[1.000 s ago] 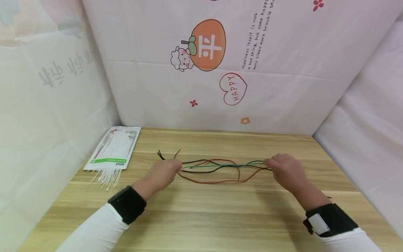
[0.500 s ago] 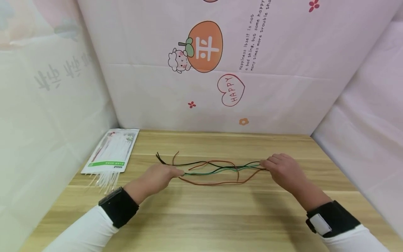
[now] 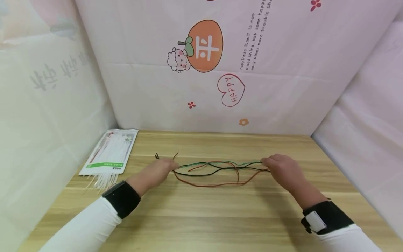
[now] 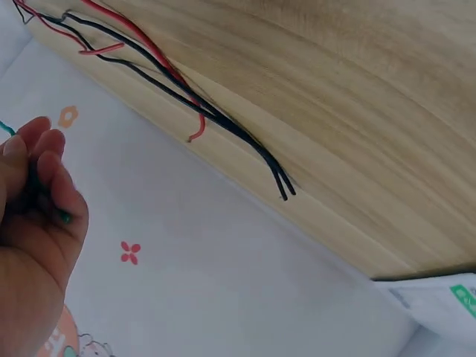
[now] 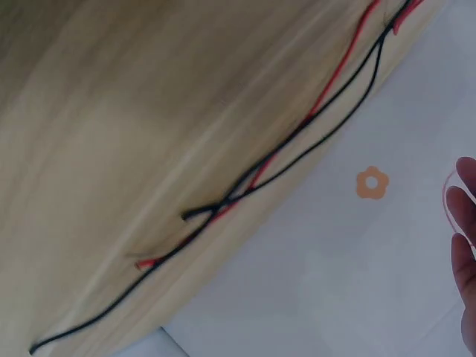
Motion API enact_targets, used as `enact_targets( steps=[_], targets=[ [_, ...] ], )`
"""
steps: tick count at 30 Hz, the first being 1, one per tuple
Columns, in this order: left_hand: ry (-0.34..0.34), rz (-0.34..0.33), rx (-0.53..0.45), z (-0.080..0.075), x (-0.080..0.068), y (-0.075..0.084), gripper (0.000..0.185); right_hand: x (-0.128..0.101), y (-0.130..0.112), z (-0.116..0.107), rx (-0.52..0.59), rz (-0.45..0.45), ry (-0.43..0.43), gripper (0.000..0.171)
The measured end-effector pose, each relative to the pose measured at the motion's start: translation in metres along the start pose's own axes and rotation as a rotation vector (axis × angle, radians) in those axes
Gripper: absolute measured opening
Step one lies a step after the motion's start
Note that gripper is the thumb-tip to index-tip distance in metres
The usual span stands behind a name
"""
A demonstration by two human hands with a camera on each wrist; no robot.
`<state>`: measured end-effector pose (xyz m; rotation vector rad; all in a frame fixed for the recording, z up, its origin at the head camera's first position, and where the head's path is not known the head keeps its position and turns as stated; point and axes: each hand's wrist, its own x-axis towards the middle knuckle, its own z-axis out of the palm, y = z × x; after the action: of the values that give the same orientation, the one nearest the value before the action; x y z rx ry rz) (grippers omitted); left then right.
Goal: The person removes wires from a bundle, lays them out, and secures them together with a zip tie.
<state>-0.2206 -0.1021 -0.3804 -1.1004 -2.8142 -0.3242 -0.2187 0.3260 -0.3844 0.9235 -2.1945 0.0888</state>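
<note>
Several thin wires lie across the wooden table (image 3: 220, 217) between my hands. My left hand (image 3: 160, 168) pinches the left end of a green wire (image 3: 220, 163), whose tip shows by the curled fingers (image 4: 44, 186) in the left wrist view. My right hand (image 3: 279, 167) grips the same wire's right end with its fingers curled. The green wire runs nearly taut between both hands. A black wire (image 3: 201, 174) and a red-brown wire (image 3: 217, 184) sag loose on the table beneath it. In the wrist views the black wires (image 4: 223, 123) (image 5: 297, 152) and red wires (image 5: 327, 97) lie flat on the wood.
A plastic bag of white cable ties (image 3: 110, 152) lies at the table's far left, ties poking out of its near end. Printed pink sheets wall the table at the back (image 3: 220, 70), left and right. Bare wood stretches in front of the hands.
The green wire has risen out of the tangle and now runs straighter, farther back than the black one. My left hand has shifted slightly left and back; the right hand has barely moved.
</note>
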Motion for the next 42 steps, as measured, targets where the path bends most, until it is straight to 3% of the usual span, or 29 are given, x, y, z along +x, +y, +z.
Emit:
enact_targets(
  steps=[3,6,10,14,20,25,36,42],
  targets=[
    [0.025,0.000,0.042,0.005,0.013,-0.004,0.027,-0.003,0.000,0.005,-0.010,0.003,-0.034,0.024],
    [0.000,-0.042,0.091,0.011,0.024,-0.007,0.024,-0.004,-0.001,0.011,-0.029,0.011,-0.072,0.024],
    [-0.044,-0.125,0.051,0.019,0.040,-0.011,0.021,-0.008,0.000,0.021,-0.019,0.139,-0.183,0.015],
    [-0.042,-0.198,-0.024,0.028,0.049,-0.015,0.011,-0.010,0.000,0.027,0.028,0.264,-0.319,0.008],
    [-0.031,-0.293,-0.117,0.037,0.061,-0.020,0.016,-0.002,0.004,0.032,0.057,0.329,-0.471,0.007],
    [-0.053,-0.330,-0.116,0.044,0.073,-0.023,0.012,0.001,0.007,0.036,0.075,0.404,-0.565,0.008],
    [-0.113,-0.376,-0.068,0.049,0.077,-0.025,0.009,0.004,0.002,0.054,0.066,0.440,-0.639,0.005],
    [-0.099,-0.369,-0.056,0.053,0.075,-0.028,0.020,0.003,0.003,0.053,0.040,0.430,-0.632,0.005]
  ],
)
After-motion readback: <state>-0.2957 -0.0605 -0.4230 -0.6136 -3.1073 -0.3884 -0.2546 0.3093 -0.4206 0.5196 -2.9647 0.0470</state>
